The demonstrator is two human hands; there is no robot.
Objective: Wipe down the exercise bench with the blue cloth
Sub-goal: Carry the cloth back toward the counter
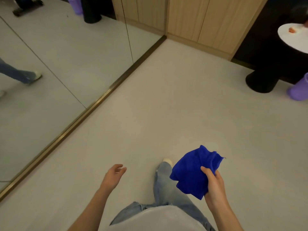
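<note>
My right hand [215, 185] grips the bunched blue cloth [191, 172], well right of the mirror [50, 64]. My left hand [115, 172] hangs loose and empty, nearer the mirror. No exercise bench is in view. I judge two risks: loose folds slipping from this partial grip, or my steering into the mirror's reflected floor.

Inspected pale grey floor [166, 105]. Found standing on it: black pedestal base [261, 82]; purple bin [298, 90] just beside base, to its right; wooden cabinets [200, 22] behind base, leftward; brass mirror trim [83, 114] well left of base; pale shoe [168, 161] well apart, nearer than base.
</note>
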